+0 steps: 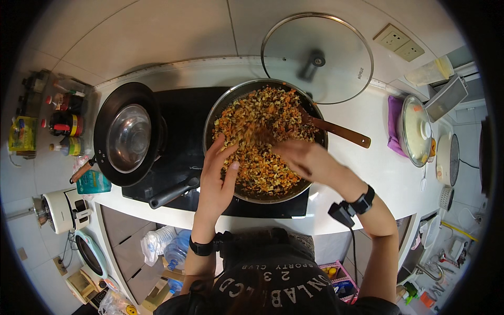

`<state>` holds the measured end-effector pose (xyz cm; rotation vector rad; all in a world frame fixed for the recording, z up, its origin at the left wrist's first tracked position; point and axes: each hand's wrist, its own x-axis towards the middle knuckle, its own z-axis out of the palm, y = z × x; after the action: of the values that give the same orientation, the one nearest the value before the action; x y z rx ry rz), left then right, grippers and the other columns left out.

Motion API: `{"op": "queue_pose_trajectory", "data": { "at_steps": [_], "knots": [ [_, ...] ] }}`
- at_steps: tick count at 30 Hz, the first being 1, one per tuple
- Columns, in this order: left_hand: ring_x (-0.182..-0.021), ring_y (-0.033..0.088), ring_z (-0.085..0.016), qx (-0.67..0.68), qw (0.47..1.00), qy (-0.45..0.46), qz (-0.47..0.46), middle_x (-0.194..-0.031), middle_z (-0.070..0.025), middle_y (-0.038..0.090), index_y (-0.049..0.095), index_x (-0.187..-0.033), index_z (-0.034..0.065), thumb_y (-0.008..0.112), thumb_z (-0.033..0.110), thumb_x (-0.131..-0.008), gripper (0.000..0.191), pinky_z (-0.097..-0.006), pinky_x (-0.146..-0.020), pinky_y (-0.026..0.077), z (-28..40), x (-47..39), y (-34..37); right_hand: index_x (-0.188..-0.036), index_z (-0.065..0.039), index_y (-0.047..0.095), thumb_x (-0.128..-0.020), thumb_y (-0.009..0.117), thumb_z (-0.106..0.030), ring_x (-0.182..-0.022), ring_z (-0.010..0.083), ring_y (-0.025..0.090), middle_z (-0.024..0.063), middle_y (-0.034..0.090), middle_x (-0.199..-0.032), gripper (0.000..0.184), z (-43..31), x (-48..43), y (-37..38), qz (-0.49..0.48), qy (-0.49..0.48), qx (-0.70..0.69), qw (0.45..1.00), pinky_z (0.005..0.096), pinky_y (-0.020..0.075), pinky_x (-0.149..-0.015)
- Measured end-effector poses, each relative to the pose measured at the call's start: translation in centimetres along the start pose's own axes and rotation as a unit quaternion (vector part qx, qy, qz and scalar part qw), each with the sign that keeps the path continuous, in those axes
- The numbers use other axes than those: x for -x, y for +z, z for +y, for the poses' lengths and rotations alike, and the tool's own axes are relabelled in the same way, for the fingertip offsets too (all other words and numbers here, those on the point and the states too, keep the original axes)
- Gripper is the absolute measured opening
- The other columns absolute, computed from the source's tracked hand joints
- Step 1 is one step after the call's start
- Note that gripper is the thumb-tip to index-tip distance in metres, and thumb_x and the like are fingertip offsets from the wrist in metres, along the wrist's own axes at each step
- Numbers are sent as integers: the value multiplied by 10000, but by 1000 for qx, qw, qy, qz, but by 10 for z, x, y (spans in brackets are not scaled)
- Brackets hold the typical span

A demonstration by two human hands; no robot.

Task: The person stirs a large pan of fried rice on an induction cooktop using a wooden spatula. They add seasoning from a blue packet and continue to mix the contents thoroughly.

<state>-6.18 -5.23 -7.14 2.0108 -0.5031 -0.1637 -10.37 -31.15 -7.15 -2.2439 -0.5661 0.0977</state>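
Observation:
A deep frying pan (209, 118) before me holds a chopped mixture (271, 173) of orange, pale yellow and dark brown bits. Over the pan's left rim my left hand (220, 177) is spread, fingers apart, with nothing in it. My right hand (305, 159) is over the right part of the mixture, fingers bent and blurred by motion. A brown blur lies in the mixture by its fingertips; whether the hand grips something is unclear. A wooden spatula (342, 132) leans across the right rim, its head partly in the mixture. The pan's black handle (175, 193) points to the lower left.
The pan sits on a black induction cooktop (177, 118). Left of it is a wok (102, 130) with a metal bowl (130, 141) inside. A large glass lid (334, 35) leans against the wall behind. Rightward stands a lidded bowl (413, 130) by a purple cloth (395, 122). Bottles (67, 124) line the left.

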Motion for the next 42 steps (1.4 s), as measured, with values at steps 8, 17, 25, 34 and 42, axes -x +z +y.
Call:
{"op": "queue_pose_trajectory", "data": {
  "at_steps": [8, 17, 25, 34, 42],
  "knots": [
    [-965, 620, -208, -29, 999, -14, 25, -1018, -123, 635, 676, -1028, 8, 659, 108, -889, 173, -302, -838, 467, 1, 8, -11, -1089, -12, 640, -708, 698, -41, -770, 260, 662, 112, 648, -985, 386, -72, 79, -16, 22, -38, 101, 994, 362, 559, -629],
    [-1309, 453, -300, -140, 989, 48, 31, -1217, -215, 611, 701, -1112, 91, 571, 250, -969, 251, -464, -1145, 235, -1, 22, 6, -1233, -47, 599, -785, 624, -65, -1054, 268, 547, 106, 573, -1194, 449, -49, 78, 73, -7, -12, 186, 983, 367, 455, -930],
    [-1386, 382, -324, 298, 948, -97, 53, -1469, -222, 415, 385, -1420, -57, 357, 450, -1045, 631, -415, -1142, 291, 10, -15, 23, -1359, -33, 484, -808, 539, 27, -1296, 353, 474, 184, 463, -1436, 557, -61, 89, 20, 54, -49, 181, 981, 460, 375, -1101],
    [-1288, 455, -348, 577, 771, -259, 73, -1387, -211, 463, 288, -1468, -5, 241, 562, -1028, 719, -445, -1109, 337, 50, -7, 55, -1460, -18, 364, -989, 411, -425, -1434, 353, 267, 222, 308, -1529, 624, -42, -2, 29, 67, 16, 220, 973, 478, 169, -1189],
    [-1359, 420, -280, 247, 969, -12, 0, -1417, -156, 491, 566, -1304, 48, 542, 238, -996, 363, -388, -1105, 329, 48, 49, -11, -1382, -42, 479, -956, 537, -286, -1377, 380, 352, 195, 469, -1427, 494, -81, -24, 14, 28, 125, 376, 918, 507, 245, -1152]
  ]
}}
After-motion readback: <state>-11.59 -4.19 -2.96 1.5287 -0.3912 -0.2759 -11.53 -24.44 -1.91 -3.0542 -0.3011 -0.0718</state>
